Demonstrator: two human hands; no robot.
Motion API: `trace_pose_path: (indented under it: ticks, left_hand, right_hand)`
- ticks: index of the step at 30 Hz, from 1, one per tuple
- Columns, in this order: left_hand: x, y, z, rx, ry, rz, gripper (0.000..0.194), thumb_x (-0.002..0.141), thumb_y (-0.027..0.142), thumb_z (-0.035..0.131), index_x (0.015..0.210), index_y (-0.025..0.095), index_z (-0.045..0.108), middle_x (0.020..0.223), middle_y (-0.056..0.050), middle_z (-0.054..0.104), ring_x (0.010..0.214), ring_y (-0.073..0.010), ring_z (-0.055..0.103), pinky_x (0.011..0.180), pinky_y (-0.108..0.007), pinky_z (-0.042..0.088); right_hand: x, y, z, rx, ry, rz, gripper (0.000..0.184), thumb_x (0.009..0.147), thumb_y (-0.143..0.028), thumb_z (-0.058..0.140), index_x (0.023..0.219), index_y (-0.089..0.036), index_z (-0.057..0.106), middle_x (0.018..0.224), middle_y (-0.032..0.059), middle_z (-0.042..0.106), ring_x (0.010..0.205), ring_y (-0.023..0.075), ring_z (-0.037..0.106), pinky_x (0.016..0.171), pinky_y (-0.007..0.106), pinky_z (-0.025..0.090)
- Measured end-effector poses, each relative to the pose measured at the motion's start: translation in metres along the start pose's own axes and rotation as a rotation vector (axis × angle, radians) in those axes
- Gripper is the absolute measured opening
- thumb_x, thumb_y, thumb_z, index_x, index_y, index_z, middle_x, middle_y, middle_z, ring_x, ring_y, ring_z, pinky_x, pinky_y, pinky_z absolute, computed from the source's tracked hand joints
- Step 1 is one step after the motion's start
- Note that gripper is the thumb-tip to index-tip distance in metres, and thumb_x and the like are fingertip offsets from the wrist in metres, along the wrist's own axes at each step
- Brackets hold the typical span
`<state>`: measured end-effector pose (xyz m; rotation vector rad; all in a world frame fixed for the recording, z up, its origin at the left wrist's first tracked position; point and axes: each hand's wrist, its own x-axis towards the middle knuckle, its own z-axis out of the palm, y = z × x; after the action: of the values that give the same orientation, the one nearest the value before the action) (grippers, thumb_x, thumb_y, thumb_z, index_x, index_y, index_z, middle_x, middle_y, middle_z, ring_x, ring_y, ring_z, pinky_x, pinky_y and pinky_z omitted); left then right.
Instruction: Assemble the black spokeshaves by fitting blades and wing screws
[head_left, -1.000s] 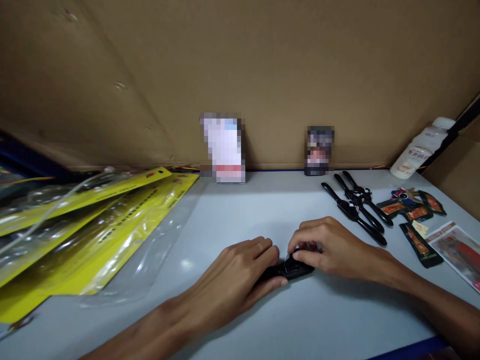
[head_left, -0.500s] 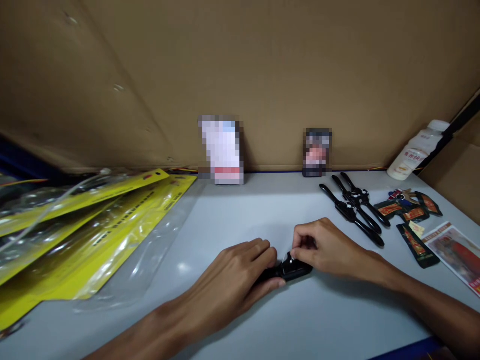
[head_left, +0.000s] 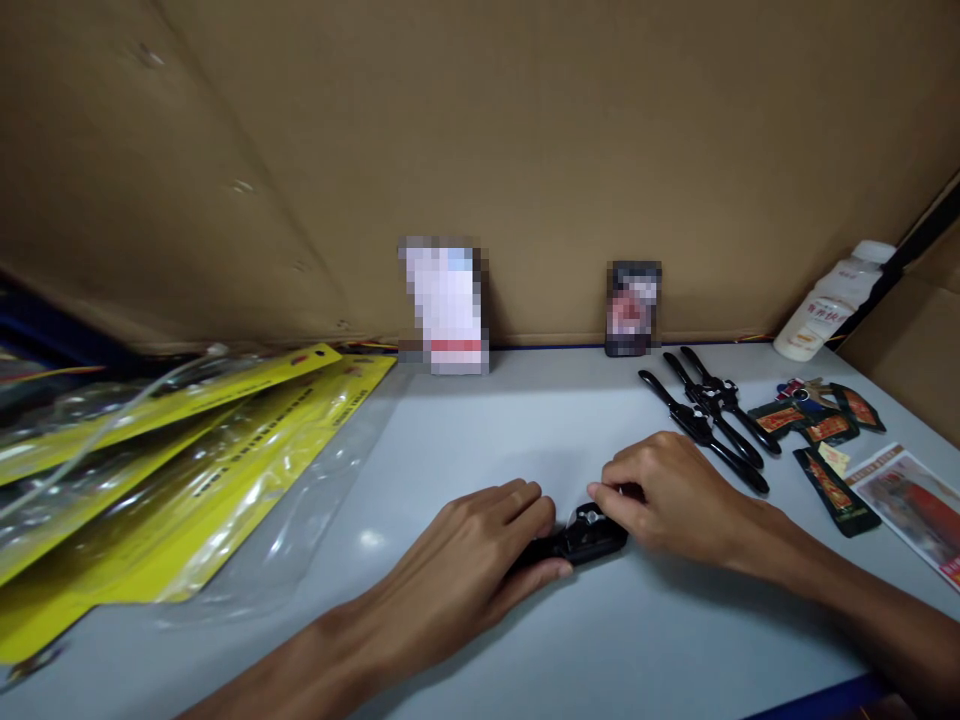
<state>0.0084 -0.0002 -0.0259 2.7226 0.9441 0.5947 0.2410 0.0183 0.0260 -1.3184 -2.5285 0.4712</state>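
My left hand (head_left: pixel 495 540) is wrapped around one handle of a black spokeshave (head_left: pixel 594 538), low over the table (head_left: pixel 480 640). The spokeshave's body and metal fittings show between my two hands. At its right side, my right hand (head_left: pixel 660 495) is closed, with thumb and forefinger pinched together close to the body. Whatever those fingertips hold, if anything, is hidden. The far handle is also mostly out of sight behind the right hand. Several similar black spokeshaves (head_left: pixel 697 425) lie side by side beyond my right hand.
Yellow cards in clear plastic packaging (head_left: pixel 247 470) spread over the left side. Two blurred screens, a larger one (head_left: pixel 450 310) and a smaller one (head_left: pixel 632 310), lean on the cardboard wall (head_left: pixel 525 150). At right are a white bottle (head_left: pixel 825 305), dark sachets (head_left: pixel 836 490) and a printed leaflet (head_left: pixel 915 510).
My right hand's fingertips have lifted slightly up and to the right off the metal fitting, so more of the spokeshave's body shows. My left hand keeps its hold.
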Motion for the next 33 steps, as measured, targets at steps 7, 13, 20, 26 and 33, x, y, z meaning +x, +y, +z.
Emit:
trace_pose_path:
  ticks: [7, 13, 20, 26, 33]
  left_hand:
    - [-0.001, 0.001, 0.0, -0.021, 0.008, -0.007, 0.032, 0.109, 0.044, 0.048, 0.088, 0.022, 0.054, 0.08, 0.0, 0.061, 0.063, -0.0185, 0.058, 0.054, -0.029, 0.04]
    - [-0.001, -0.002, 0.001, -0.018, 0.001, -0.009, 0.035, 0.111, 0.046, 0.044, 0.088, 0.022, 0.055, 0.081, -0.001, 0.062, 0.064, -0.019, 0.059, 0.055, -0.029, 0.043]
    - [-0.001, -0.003, 0.0, -0.038, 0.001, -0.005, 0.038, 0.111, 0.048, 0.041, 0.088, 0.022, 0.056, 0.08, -0.001, 0.062, 0.063, -0.0188, 0.061, 0.054, -0.03, 0.045]
    - [0.0, -0.002, 0.0, -0.05, 0.017, -0.003, 0.033, 0.11, 0.044, 0.046, 0.088, 0.022, 0.057, 0.079, 0.0, 0.062, 0.062, -0.0179, 0.06, 0.054, -0.029, 0.044]
    - [0.0, -0.002, 0.0, -0.033, 0.037, 0.015, 0.035, 0.111, 0.046, 0.044, 0.088, 0.022, 0.056, 0.079, 0.0, 0.062, 0.06, -0.0177, 0.059, 0.053, -0.028, 0.043]
  right_hand:
    - [-0.003, -0.007, 0.01, -0.058, -0.086, -0.032, 0.021, 0.09, -0.023, 0.064, 0.072, -0.018, 0.072, 0.068, 0.0029, 0.068, 0.058, 0.0133, 0.046, 0.059, 0.032, 0.023]
    - [-0.001, -0.015, 0.019, -0.07, -0.06, 0.108, 0.027, 0.09, -0.02, 0.059, 0.065, -0.018, 0.069, 0.063, 0.0035, 0.067, 0.054, 0.0138, 0.042, 0.058, 0.034, 0.021]
    - [-0.002, -0.001, -0.012, 0.072, -0.157, -0.072, 0.017, 0.089, -0.024, 0.076, 0.106, -0.021, 0.075, 0.091, 0.0036, 0.076, 0.078, 0.0182, 0.063, 0.069, 0.029, 0.038]
    - [-0.001, -0.003, 0.004, -0.07, -0.135, -0.125, 0.014, 0.098, -0.024, 0.065, 0.087, -0.016, 0.07, 0.083, 0.0054, 0.073, 0.068, 0.0168, 0.058, 0.063, 0.032, 0.033]
    - [-0.002, -0.008, 0.012, -0.064, -0.052, -0.029, 0.017, 0.096, -0.024, 0.061, 0.086, -0.017, 0.072, 0.073, 0.0043, 0.072, 0.06, 0.0157, 0.053, 0.059, 0.033, 0.027]
